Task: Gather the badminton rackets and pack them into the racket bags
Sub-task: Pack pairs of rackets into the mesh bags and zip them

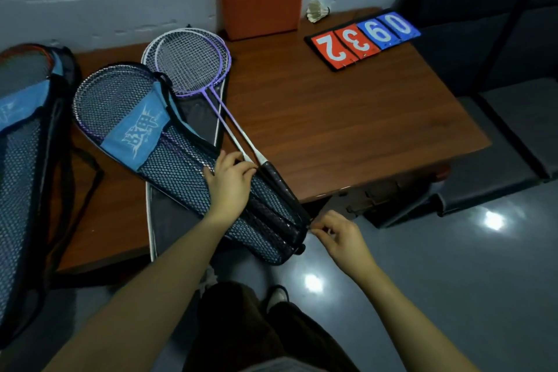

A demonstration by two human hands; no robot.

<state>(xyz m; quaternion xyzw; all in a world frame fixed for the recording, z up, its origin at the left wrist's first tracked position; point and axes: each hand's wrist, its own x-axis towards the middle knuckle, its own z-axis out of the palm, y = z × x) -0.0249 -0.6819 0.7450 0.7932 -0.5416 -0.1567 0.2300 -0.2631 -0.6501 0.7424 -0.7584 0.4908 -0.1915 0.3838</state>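
Observation:
A blue and black mesh racket bag lies slanted across the wooden table, with purple rackets showing through its mesh. My left hand presses down on the bag's narrow handle part. My right hand pinches the bag's edge at its near end, apparently at the zipper. Two loose purple and white rackets lie behind on a flat grey bag, their black grips next to my left hand. A second mesh bag holding an orange-framed racket lies at the far left.
An orange block leans on the wall at the table's back. A shuttlecock and a flip scoreboard sit at the back right. Grey benches stand to the right. The shiny floor and my legs are below.

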